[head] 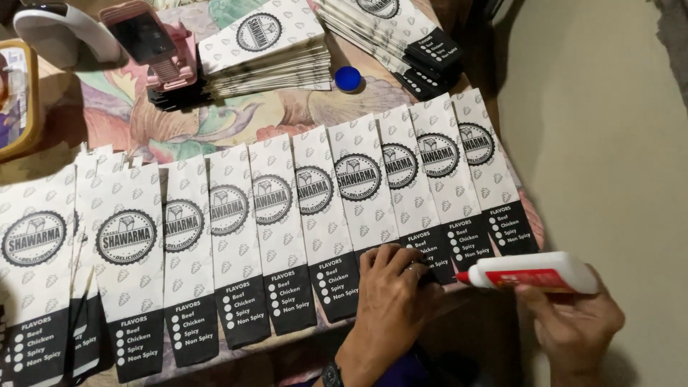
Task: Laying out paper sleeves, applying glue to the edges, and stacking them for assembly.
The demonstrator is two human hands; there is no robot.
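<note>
- Right hand [573,319] sits at the near right, off the table edge, fingers curled around a white glue bottle [534,272] with a red label. The bottle lies sideways, red tip pointing left, right at the black bottom strip of one of the paper bags.
- Left hand [393,287] is palm down near the middle, fingers together and bent, pressing the near end of the fanned row of paper bags [358,179]. Fingertips land on the black strip just left of the bottle's tip, so both hands are really close.
- The bags are white with a round black emblem and a black band at the near end. They overlap like shingles, running from the near left up toward the far right of the table.
- Further back are two flat stacks of the same bags: one stack [269,46] in the middle, another [401,36] to its right.
- A small blue cap [348,78] lies between those stacks.
- A pink device [154,46] rests far left on a dark pile, with a white rounded thing [61,29] beside it.
- The floral tablecloth [236,118] shows under everything.
</note>
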